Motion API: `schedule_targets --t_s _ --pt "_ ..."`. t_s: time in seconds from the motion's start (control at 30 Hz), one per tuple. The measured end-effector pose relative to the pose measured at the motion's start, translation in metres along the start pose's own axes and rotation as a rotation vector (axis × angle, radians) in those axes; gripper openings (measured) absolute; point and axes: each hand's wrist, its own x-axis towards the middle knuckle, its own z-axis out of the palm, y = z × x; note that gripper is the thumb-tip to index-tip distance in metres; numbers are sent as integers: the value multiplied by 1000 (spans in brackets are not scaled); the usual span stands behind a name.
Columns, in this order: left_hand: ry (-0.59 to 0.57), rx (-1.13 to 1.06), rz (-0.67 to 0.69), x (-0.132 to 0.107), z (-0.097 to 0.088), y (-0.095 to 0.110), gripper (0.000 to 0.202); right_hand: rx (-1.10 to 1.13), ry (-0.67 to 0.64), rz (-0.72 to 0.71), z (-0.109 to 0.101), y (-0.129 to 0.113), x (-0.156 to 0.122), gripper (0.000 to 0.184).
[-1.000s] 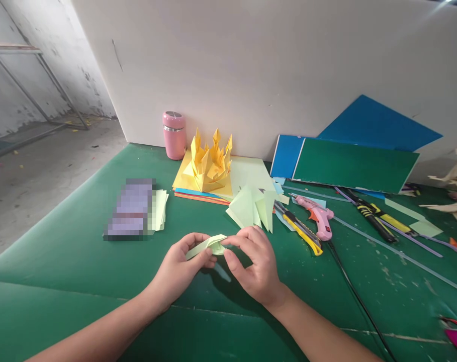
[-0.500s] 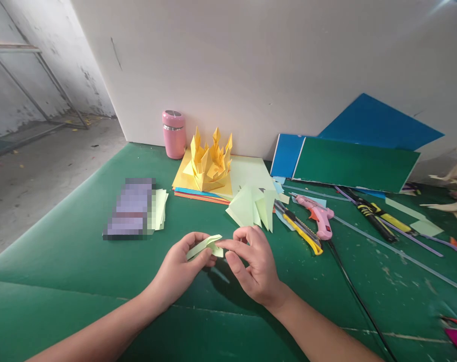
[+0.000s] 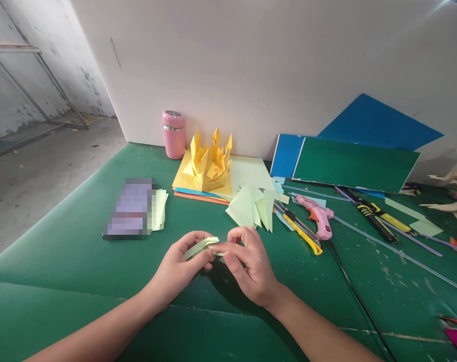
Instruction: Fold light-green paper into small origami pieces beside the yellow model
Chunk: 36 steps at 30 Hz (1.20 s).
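A small folded piece of pale green paper (image 3: 198, 247) is held above the green table, pinched between the thumb and fingers of my left hand (image 3: 180, 265). From the other side my right hand (image 3: 254, 266) reaches in, its index finger lying on the paper and its thumb at the lower edge. The fingers of both hands cover part of the folds. Just beyond my right hand lie loose folded pale green papers (image 3: 247, 208). A yellow paper crown (image 3: 209, 168) stands farther back on stacked coloured sheets (image 3: 251, 171).
On the left a blurred purplish rectangular object (image 3: 130, 211) lies beside small green sheets (image 3: 159, 208). A pink flask (image 3: 174, 136) stands by the wall. To the right are a yellow utility knife (image 3: 299, 229), a pink glue gun (image 3: 316, 213) with its cord, glue sticks and coloured boards (image 3: 356, 163).
My right index finger has moved left, farther over the folded paper, and the thumb has come up to its edge. The paper has shifted slightly left in my left hand.
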Motion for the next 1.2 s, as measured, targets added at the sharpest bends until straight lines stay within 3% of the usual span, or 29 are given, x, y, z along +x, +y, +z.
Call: schedule_targets --t_s 0.2,0.6,0.83,0.93,1.03,1.2 --pt "7 12 -30 1 0 0 30 129 25 76 0 3 1 26" --pt "3 36 -25 0 -2 0 34 -94 -1 -20 -3 -1 -1 30" --pt "-40 -89 -45 3 -4 -5 38 236 57 94 2 4 0 21" --pt "-59 -71 -34 3 -5 -7 36 229 37 135 5 4 1 19" --pt "-47 -23 -42 1 -4 -6 36 191 -8 114 7 3 3 5" --pt "-47 1 -45 0 -1 -3 36 145 0 26 8 2 2 11"
